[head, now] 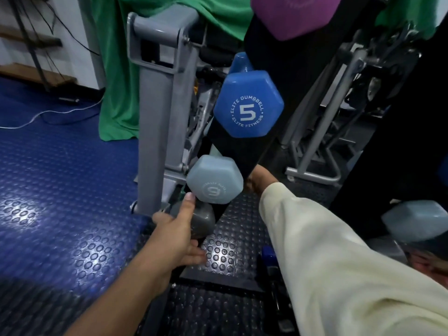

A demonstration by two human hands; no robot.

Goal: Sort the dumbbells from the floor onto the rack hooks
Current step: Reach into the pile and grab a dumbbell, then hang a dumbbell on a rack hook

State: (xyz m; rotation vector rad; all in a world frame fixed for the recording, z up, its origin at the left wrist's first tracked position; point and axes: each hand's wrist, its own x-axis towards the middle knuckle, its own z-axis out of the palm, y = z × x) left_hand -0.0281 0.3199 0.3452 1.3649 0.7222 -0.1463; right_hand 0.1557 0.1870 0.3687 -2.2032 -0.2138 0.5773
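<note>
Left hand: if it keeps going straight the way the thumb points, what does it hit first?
Probably the pale grey-blue hexagonal dumbbell on the black rack: the left hand, gripping a dark grey dumbbell, has its thumb tip at that head's lower edge. Depth unclear.

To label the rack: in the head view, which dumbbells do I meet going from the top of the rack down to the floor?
purple dumbbell → blue dumbbell marked 5 → pale grey-blue dumbbell → dark grey dumbbell, held by the left hand.

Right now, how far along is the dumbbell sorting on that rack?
Partly done. The blue 5 dumbbell and a purple dumbbell already hang on the black rack. In hand: the left hand grips a dark grey dumbbell under the pale grey one; the right hand reaches behind the rack. Left: another pale dumbbell sits low at right.
</note>
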